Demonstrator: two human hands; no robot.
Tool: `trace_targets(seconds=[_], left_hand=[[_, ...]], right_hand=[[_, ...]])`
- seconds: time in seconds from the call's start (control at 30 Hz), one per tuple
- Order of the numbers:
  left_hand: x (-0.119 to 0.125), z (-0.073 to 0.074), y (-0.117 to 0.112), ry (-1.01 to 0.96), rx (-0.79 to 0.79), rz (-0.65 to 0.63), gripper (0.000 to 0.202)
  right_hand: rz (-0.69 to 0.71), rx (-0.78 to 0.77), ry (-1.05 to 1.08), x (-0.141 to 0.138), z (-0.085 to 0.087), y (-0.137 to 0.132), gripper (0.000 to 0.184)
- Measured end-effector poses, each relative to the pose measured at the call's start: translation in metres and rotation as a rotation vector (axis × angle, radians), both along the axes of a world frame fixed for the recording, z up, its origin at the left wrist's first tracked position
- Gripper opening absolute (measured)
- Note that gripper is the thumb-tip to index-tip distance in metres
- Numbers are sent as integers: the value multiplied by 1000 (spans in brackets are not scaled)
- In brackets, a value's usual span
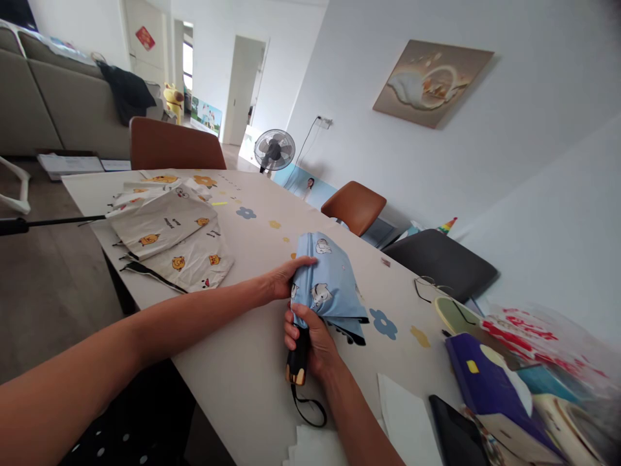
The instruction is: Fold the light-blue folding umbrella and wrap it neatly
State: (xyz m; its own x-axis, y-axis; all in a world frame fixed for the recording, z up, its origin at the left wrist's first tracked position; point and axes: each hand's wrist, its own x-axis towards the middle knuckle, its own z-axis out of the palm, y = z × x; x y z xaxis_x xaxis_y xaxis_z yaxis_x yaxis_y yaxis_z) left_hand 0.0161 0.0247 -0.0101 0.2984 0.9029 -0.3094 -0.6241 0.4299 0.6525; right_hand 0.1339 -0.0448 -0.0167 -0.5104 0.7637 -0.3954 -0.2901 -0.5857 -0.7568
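Note:
A light blue folding umbrella (334,278) with white cartoon animals is between my hands over the table, its canopy folded down but loose at the right. My left hand (286,277) grips the canopy's left side, thumb on top and the other fingers hidden beneath. Around the base of the canopy and the top of the black handle, my right hand (313,336) is closed. A black wrist strap (310,417) dangles from the handle's end. Left of my hands lies a cream umbrella (169,233) with yellow cartoon figures, loosely collapsed, its black shaft sticking out past the table edge.
The white table (262,336) has printed flowers. At right are a purple box (490,382), a dark phone-like slab (458,430), eyeglasses (431,285) and a red-and-white plastic bag (538,330). White paper sheets (407,414) lie nearby. Brown chairs (177,145) and a fan (274,150) stand beyond.

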Motion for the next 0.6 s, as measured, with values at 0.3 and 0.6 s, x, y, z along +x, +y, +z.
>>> trace_targets(seconds=[0.3,0.6], left_hand=[[-30,7,27,-101,-4,191,30],[-28,-7,35,247,126,238,38]], right_hand=[[103,14,-146,-4,3,-2,20],[-60,-22,-62,-3,1,-2,24]])
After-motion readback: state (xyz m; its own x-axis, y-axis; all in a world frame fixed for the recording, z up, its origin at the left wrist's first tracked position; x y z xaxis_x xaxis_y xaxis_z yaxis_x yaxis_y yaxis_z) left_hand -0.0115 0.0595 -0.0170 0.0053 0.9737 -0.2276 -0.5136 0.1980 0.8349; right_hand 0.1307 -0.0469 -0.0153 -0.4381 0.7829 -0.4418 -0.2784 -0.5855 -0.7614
